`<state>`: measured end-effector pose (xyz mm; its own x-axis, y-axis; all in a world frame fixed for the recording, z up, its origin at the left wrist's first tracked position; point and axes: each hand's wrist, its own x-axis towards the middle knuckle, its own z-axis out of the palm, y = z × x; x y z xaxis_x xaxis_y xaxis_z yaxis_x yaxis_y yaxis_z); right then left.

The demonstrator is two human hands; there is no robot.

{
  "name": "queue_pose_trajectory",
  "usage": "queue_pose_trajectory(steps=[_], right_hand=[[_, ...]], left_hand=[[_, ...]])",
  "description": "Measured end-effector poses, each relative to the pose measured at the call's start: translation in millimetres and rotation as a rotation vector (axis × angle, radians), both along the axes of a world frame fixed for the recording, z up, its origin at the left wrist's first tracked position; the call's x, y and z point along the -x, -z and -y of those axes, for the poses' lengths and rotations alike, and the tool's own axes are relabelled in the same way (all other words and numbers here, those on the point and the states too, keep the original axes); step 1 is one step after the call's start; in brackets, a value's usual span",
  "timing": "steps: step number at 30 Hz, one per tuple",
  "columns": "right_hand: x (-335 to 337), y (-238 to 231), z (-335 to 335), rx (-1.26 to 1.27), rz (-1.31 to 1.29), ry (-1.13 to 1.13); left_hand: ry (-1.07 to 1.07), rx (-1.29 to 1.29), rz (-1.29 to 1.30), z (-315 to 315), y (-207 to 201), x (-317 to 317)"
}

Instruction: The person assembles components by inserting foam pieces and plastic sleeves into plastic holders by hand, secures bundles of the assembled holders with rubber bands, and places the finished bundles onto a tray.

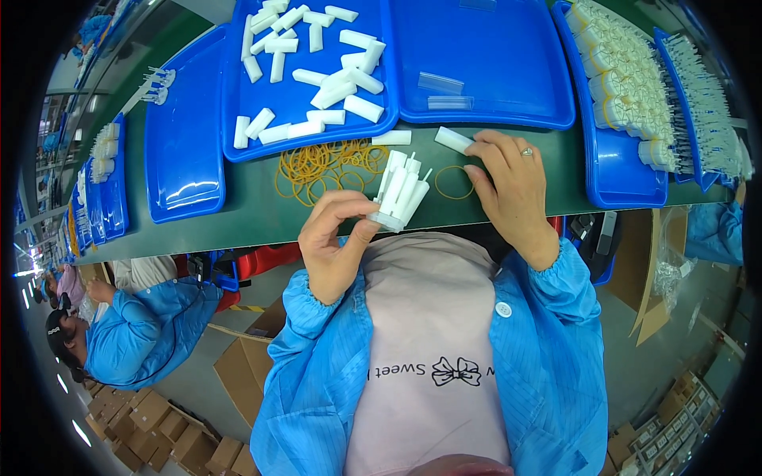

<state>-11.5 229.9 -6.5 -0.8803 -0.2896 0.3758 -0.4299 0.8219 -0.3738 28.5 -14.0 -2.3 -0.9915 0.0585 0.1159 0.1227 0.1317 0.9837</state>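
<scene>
In my left hand (337,238) is a white plastic piece with upright pegs (401,193), held by its flat base between thumb and fingers. White tubes stand on several of its pegs, and at least one thin peg shows bare. My right hand (512,178) is over the green table, its fingertips at the end of a white tube (453,140); the thumb stays apart from it. A single yellow rubber band (453,183) lies by that thumb. Another white tube (391,138) rests at the tray's near edge, beside a heap of rubber bands (317,168).
Beyond the bands, a blue tray (232,103) holds loose white tubes. The blue tray (492,59) to its right has clear plastic pieces. At far right, a blue tray (615,178) carries banded white bundles. A blue tray (182,159) stands left. A co-worker (143,329) sits at left.
</scene>
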Motion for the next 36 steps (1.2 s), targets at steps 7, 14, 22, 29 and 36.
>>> queue_pose_trajectory(steps=[7,14,22,29,36], right_hand=[[14,15,3,-0.014,-0.059,0.028],[14,23,-1,0.035,-0.1,-0.065],[13,15,5,0.014,-0.091,-0.023],[7,6,7,0.62,0.178,0.031],[7,-13,4,0.851,0.548,-0.035]], left_hand=[[0.004,0.002,-0.043,1,1,-2],[0.035,0.008,-0.047,-1,-2,-2],[0.041,0.021,-0.069,-1,-3,-2],[0.082,0.067,-0.122,-2,-6,-2],[0.179,0.331,-0.483,-8,-14,-1]])
